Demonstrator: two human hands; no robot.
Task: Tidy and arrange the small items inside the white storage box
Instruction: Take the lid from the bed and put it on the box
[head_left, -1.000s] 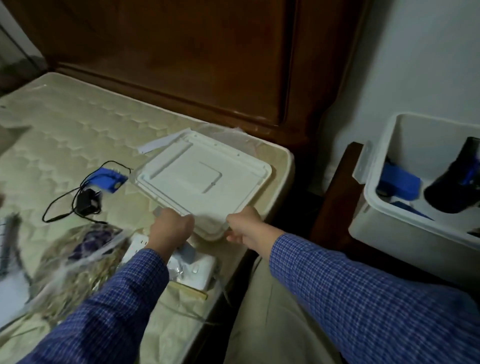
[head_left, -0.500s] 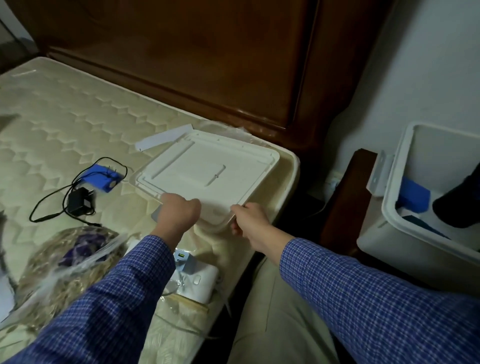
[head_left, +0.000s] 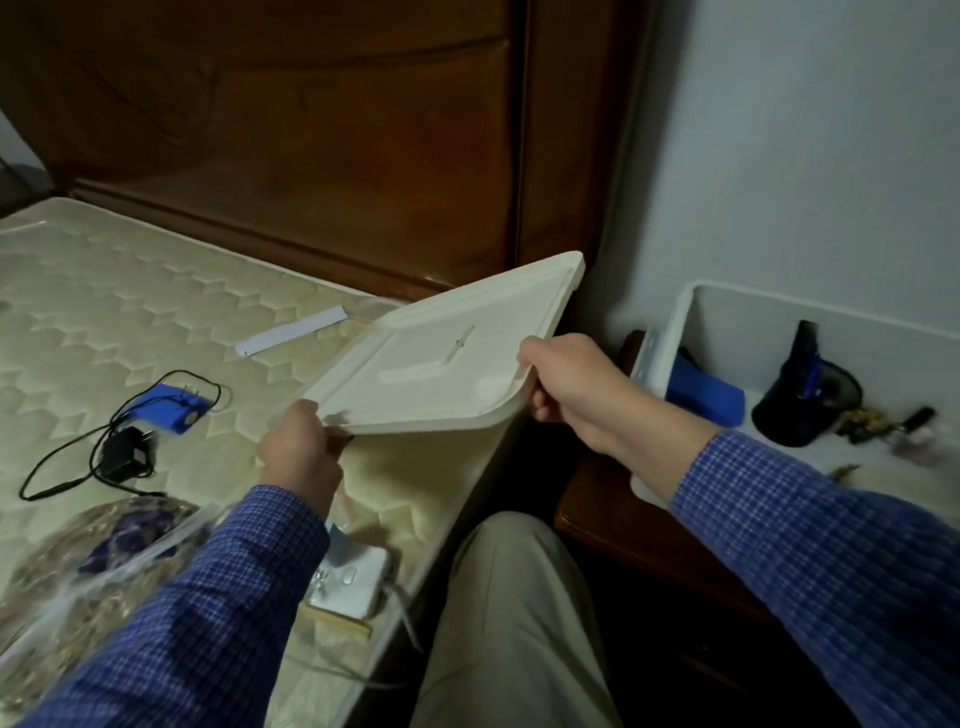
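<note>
Gripping the near left corner of the flat white plastic lid (head_left: 441, 358), my left hand (head_left: 301, 452) has its fingers curled under the edge and out of sight. My right hand (head_left: 571, 384) pinches the near right corner, thumb on top, fingers hidden below. The lid hangs tilted, far corner raised, over the edge of the cream quilted mattress (head_left: 104, 312). Both arms reach forward in blue checked sleeves (head_left: 805, 545). The open white storage box (head_left: 691, 312) stands to the right on a dark wooden bedside table (head_left: 597, 509), cut off by the frame; inside I see a blue block (head_left: 701, 392), a black pouch (head_left: 800, 400) and blurred small items I cannot identify. A blue charger with black cable (head_left: 166, 410) lies on the mattress.
</note>
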